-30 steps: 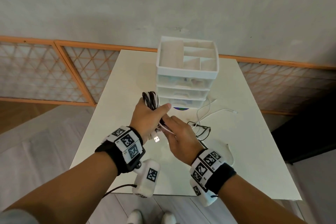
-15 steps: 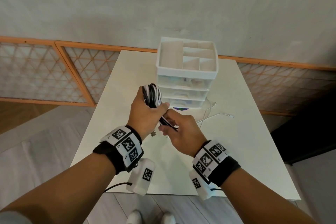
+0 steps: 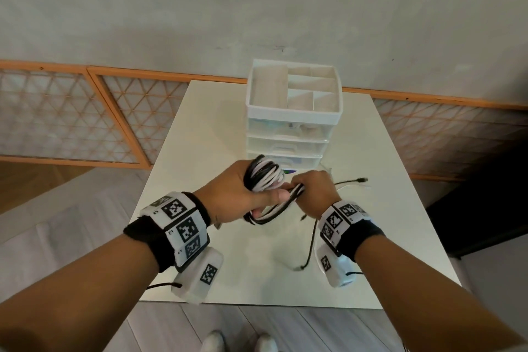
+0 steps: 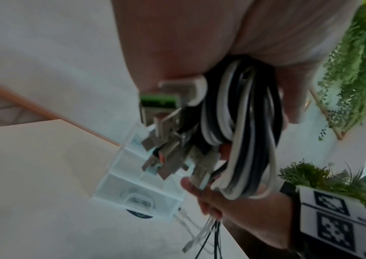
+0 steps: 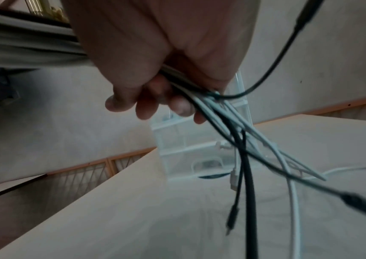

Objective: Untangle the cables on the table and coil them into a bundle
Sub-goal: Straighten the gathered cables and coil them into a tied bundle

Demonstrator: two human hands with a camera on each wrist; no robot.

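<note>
My left hand grips a coil of black and white cables above the white table. In the left wrist view the coil hangs from my fist with several USB plugs sticking out. My right hand grips the loose run of the same cables just right of the coil. In the right wrist view my fingers curl round the strands, and the free ends dangle toward the table. A black end hangs below my right wrist.
A white drawer organiser with an open divided top stands at the back middle of the table, just beyond my hands. Cable ends trail on the table to its right. Green plants hang in the left wrist view.
My right hand has swung out to the right, drawing the loose strands into a loop below the coil. Both hands have risen slightly toward the organiser; the free ends have lifted off the table.
</note>
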